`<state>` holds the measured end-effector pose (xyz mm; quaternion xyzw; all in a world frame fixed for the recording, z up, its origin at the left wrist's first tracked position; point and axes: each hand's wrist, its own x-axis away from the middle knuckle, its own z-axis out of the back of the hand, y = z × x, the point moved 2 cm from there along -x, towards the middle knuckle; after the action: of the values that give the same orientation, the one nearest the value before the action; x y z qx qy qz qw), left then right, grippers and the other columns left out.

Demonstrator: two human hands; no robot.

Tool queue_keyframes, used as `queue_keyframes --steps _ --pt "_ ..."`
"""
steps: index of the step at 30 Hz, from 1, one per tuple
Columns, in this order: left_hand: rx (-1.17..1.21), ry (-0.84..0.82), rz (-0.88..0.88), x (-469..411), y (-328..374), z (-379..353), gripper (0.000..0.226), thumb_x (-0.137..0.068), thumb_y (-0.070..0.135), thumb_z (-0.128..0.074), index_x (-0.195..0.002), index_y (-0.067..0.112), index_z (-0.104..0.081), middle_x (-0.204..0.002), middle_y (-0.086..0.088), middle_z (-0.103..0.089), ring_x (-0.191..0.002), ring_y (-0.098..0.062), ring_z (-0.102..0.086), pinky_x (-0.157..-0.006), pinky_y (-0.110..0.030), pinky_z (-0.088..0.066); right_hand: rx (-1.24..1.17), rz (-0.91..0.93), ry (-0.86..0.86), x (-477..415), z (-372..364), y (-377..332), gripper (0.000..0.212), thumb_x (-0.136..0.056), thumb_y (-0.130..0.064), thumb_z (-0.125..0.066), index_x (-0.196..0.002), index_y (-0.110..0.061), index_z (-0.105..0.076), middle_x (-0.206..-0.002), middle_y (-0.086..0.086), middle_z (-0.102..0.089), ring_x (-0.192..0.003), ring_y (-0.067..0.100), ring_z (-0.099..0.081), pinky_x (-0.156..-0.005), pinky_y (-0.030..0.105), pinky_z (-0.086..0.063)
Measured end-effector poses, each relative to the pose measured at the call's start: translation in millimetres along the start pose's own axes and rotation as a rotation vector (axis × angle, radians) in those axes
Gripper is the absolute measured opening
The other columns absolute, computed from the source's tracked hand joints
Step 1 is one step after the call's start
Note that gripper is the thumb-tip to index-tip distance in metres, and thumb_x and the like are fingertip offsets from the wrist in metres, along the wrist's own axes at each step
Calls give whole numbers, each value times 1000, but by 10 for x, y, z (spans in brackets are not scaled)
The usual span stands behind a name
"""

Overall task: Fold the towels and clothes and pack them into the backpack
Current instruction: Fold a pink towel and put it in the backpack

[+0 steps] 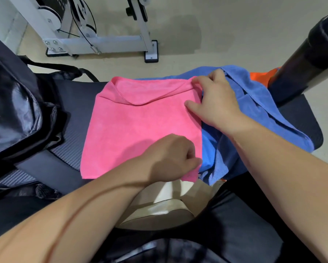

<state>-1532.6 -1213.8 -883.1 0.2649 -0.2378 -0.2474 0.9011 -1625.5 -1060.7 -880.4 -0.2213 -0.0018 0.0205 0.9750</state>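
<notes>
The pink towel (pixel 140 130) lay flat just right of the backpack (pixel 13 111) — your right hand (pixel 216 103) and left hand (pixel 170 158) pinched its edge farthest from the backpack, so the fold likely ran toward it.

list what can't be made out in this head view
Head view only.
- backpack: cut off by the left edge; its inside is unseen.
- orange cloth: mostly hidden behind the blue towel and a black pad.
- blue towel: part lies under the pink towel.
- left hand: fingertips curled under it.
</notes>
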Motion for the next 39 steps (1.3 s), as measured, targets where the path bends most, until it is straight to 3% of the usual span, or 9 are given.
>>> queue_keyframes --steps 2,4,9,15,21,24,29,34,39 --pt "-87 187 7 10 -145 107 31 -85 43 -57 -66 19 -60 -65 4 -58 -71 -24 -57 -68 -37 -48 76 119 108 69 -47 -126 39 -79 -41 -70 -112 -20 -66 -111 8 -50 -104 32 -52 -90 42 -47" --pt "-173 316 108 37 -376 242 27 -80 43 -51 -67 19 -56 -69 -3 -62 -75 -32 -58 -66 -39 -49 155 239 56 116 -162 -274 31 -82 -42 -66 -100 -16 -69 -103 9 -55 -101 34 -53 -86 43 -45" --pt "-406 434 251 75 -964 575 26 -77 35 -50 -84 15 -65 -87 -9 -61 -87 -37 -56 -76 -45 -48 254 277 -55 121 -448 -407 50 -81 -53 -66 -114 -16 -66 -118 8 -53 -115 34 -47 -93 47 -41" --pt "-536 402 257 -48 -1397 853 61 -87 51 -52 -142 24 -51 -154 -9 -41 -135 -36 -41 -109 -55 -36 277 106 -156 86 -524 -271 97 -71 -76 -49 -155 -37 -25 -167 6 -15 -153 33 -11 -113 53 -19" --pt "-474 208 382 -311 -1667 1016 77 -95 72 -24 -160 34 -12 -170 -1 -3 -155 -32 -4 -121 -65 -6 336 113 -189 107 -591 -228 95 -79 -77 -34 -159 -38 0 -169 4 8 -155 28 7 -121 59 1" --pt "-455 203 379 -311 -1738 937 80 -93 76 -16 -160 36 1 -170 1 7 -156 -30 6 -121 -64 -1 307 123 -161 67 -551 -210 85 -84 -76 -30 -159 -39 -14 -169 5 -5 -155 29 -4 -121 60 -2" --pt "-467 281 402 -184 -1708 791 81 -94 75 -14 -161 32 2 -170 -1 10 -155 -30 11 -120 -65 3 203 130 201 -176 -315 -141 48 -93 -50 -55 -136 -28 -56 -146 6 -48 -132 31 -41 -108 49 -27" --pt "-455 263 490 33 -1616 611 82 -94 73 -12 -160 30 8 -169 -2 17 -154 -31 17 -119 -67 4 212 188 111 -444 -311 -124 31 -95 -36 -59 -124 -27 -65 -126 -1 -62 -116 32 -50 -95 45 -34" --pt "-448 242 472 -30 -1690 748 79 -96 70 -15 -161 29 3 -169 -2 10 -155 -33 9 -119 -68 -1 256 212 0 -598 -261 -189 43 -85 -37 -71 -127 -25 -65 -119 8 -61 -113 36 -52 -95 47 -40"
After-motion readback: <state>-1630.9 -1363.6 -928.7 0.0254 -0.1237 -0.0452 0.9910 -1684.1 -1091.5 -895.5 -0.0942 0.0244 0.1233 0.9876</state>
